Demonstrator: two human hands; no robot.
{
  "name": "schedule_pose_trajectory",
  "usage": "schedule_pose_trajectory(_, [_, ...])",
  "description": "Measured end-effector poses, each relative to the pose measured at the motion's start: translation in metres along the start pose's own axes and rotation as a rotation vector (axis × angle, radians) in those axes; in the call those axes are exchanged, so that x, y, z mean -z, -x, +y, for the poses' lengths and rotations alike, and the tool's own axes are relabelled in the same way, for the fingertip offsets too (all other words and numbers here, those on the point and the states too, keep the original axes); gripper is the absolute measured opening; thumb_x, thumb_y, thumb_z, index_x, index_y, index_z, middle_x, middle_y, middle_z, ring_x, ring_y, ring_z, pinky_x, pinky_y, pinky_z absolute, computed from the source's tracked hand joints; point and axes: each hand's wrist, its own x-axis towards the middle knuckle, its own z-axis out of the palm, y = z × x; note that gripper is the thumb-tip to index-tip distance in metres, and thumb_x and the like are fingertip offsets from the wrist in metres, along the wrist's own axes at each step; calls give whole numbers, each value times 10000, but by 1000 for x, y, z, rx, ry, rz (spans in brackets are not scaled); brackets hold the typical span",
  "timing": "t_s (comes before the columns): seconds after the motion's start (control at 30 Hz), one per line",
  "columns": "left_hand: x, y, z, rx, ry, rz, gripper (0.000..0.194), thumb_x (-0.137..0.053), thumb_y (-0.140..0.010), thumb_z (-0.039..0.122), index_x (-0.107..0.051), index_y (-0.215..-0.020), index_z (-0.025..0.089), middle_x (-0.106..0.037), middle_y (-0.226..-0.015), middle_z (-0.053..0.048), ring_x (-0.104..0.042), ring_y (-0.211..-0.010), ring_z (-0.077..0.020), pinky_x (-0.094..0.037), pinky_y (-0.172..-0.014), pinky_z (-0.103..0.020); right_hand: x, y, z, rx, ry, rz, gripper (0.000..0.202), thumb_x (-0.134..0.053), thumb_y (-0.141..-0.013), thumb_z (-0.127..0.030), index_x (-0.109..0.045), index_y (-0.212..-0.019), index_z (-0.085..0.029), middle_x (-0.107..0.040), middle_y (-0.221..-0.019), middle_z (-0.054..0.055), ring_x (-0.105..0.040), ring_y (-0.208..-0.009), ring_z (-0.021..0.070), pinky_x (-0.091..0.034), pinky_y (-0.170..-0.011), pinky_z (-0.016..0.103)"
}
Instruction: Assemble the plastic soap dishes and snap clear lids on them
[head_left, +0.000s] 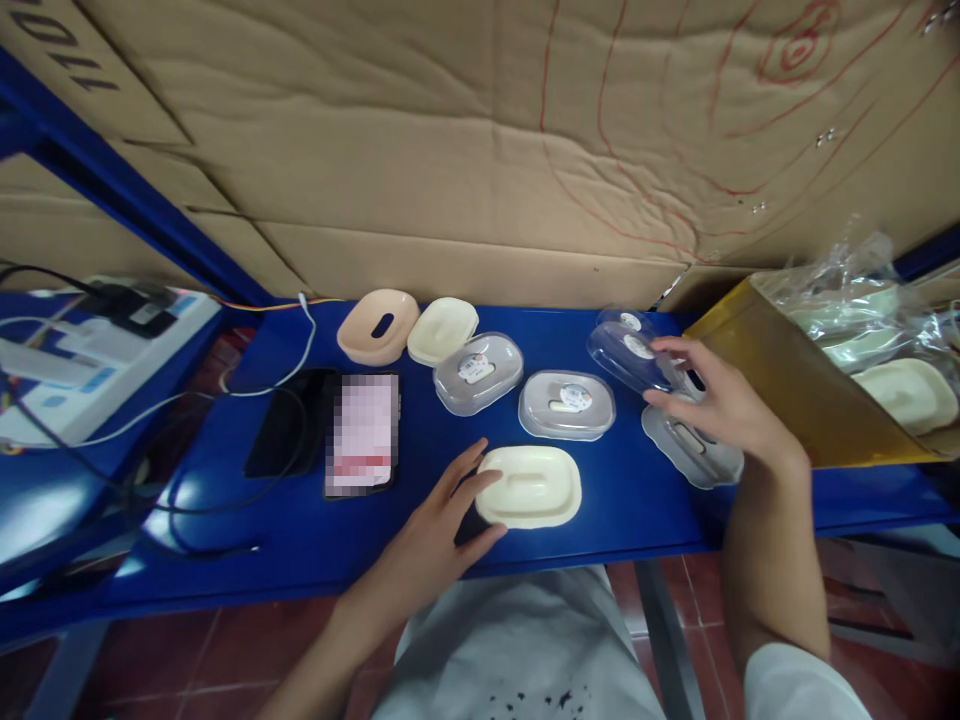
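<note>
A cream oval dish (534,487) with a raised bar in its middle lies near the table's front edge. The spread fingers of my left hand (457,500) rest at its left end. At the right, my right hand (709,395) pinches the end of a clear plastic lid (626,355) that bears a round label; the lid is tilted above the table. Below that hand lies a grey-looking clear lid (694,448), partly covered by it. Two clear-covered oval pieces with labels, one in the middle (566,405) and one further left (478,373), lie beyond the cream dish.
A peach oval container (379,328) and another cream dish (442,331) stand at the back. A lit phone (364,432) and a dark phone (289,425) lie left, among cables. A power strip (112,360) is far left. An open box (780,370) holds wrapped cream dishes at right.
</note>
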Motion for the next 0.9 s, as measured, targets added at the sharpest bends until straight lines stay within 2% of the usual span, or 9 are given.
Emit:
schedule_pose_trajectory(0.07, [3,1,0,26,31,-24,605,-710,-1025,232,-439,-1560,315,-377,-1762,-119,-502,-1569,-287,-549,-1208,-490,-1,19,-25,135,-118,11,530,-756,-958,-448,-569,-1428,-291,-577,-1574,131,-558,-1465,355,-460,-1235,538])
schedule_pose_trajectory(0.17, [6,2,-2,50,72,-57,738,-728,-1019,245,-341,-1637,360,-356,-1776,-115,-453,-1601,-308,-521,-1232,-524,-30,50,-60,315,-221,-263,569,-788,-916,-353,-561,-1437,-336,-525,-1639,86,-522,-1518,335,-493,-1221,543])
schedule_pose_trajectory(0.2, [6,3,-3,58,84,-63,760,-734,-1019,259,-323,-1647,374,-347,-1780,-110,-440,-1609,-312,-507,-1244,-533,-42,58,-68,318,-250,-324,581,-794,-897,-318,-560,-1428,-323,-515,-1648,94,-514,-1526,326,-508,-1210,525])
schedule_pose_trajectory(0.27, [5,3,-5,74,101,-65,786,-745,-1017,286,-303,-1657,398,-332,-1789,-100,-418,-1620,-319,-488,-1259,-544,-65,70,-73,295,-313,-365,631,-798,-860,-262,-538,-1434,-302,-510,-1648,115,-518,-1522,309,-524,-1197,500])
schedule_pose_trajectory(0.37, [3,3,-7,83,102,-53,823,-755,-1014,309,-275,-1672,423,-324,-1796,-84,-410,-1625,-322,-492,-1257,-546,-84,78,-70,257,-340,-335,656,-782,-848,-217,-520,-1445,-292,-491,-1662,121,-484,-1547,300,-496,-1223,512])
schedule_pose_trajectory(0.67, [2,0,-12,2,61,-83,791,-748,-1031,374,-309,-1686,449,-451,-1713,-59,-501,-1567,-301,-479,-1272,-530,-103,73,-81,365,-202,-245,519,-679,-973,-270,-523,-1468,-252,-460,-1704,154,-418,-1605,312,-413,-1276,589])
schedule_pose_trajectory(0.77, [2,0,-14,-37,22,-63,764,-740,-1037,372,-344,-1683,467,-418,-1736,-51,-492,-1575,-307,-467,-1281,-528,-110,80,-83,366,-133,-218,496,-652,-1004,-290,-539,-1486,-251,-426,-1729,151,-386,-1620,334,-407,-1270,630])
schedule_pose_trajectory(0.9, [1,0,-15,-82,-26,-13,775,-687,-1067,402,-274,-1720,462,-354,-1785,-45,-468,-1592,-299,-479,-1273,-501,-119,88,-81,387,-66,-203,592,-670,-1052,-420,-482,-1601,-303,-339,-1780,135,-314,-1654,364,-427,-1256,660])
